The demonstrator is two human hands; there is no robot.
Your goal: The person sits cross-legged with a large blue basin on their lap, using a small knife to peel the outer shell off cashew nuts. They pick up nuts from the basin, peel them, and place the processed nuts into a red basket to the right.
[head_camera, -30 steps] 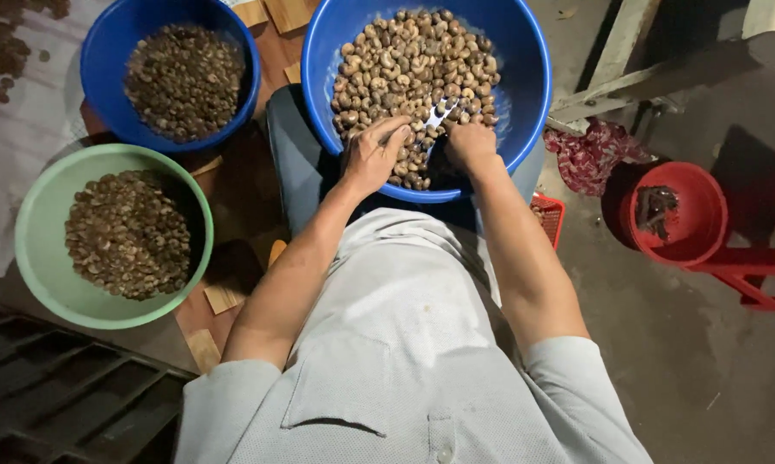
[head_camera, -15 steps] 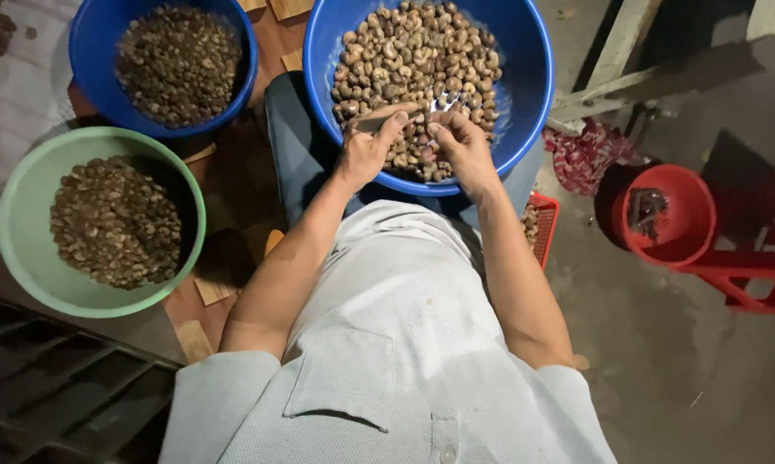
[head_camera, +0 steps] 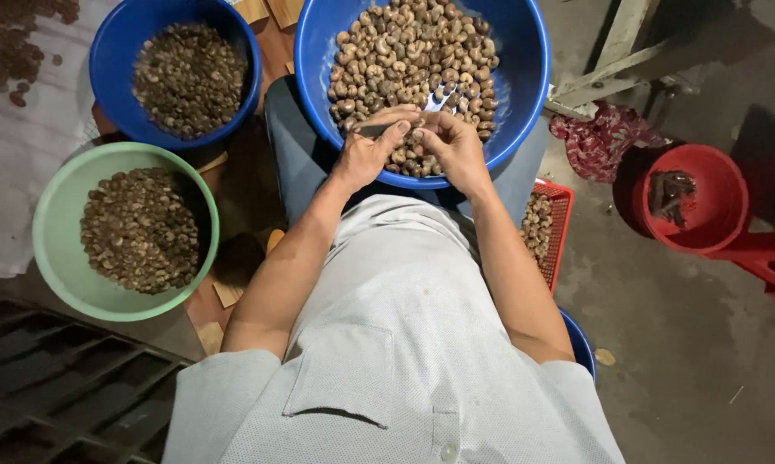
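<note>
Bare grey concrete floor (head_camera: 705, 361), stained and dimly lit; dark metal grating (head_camera: 52, 387) at lower left; pale wooden frame (head_camera: 615, 60) above.

The large blue basin (head_camera: 525, 77) of pale nuts runs off the top edge, and its near rim is covered by both hands. What the left hand (head_camera: 366, 155) and right hand (head_camera: 452, 146) pinch is too small to tell. The red crate (head_camera: 563, 223) sits half behind the right forearm. The small blue basin (head_camera: 112, 69) is clipped at the top.
</note>
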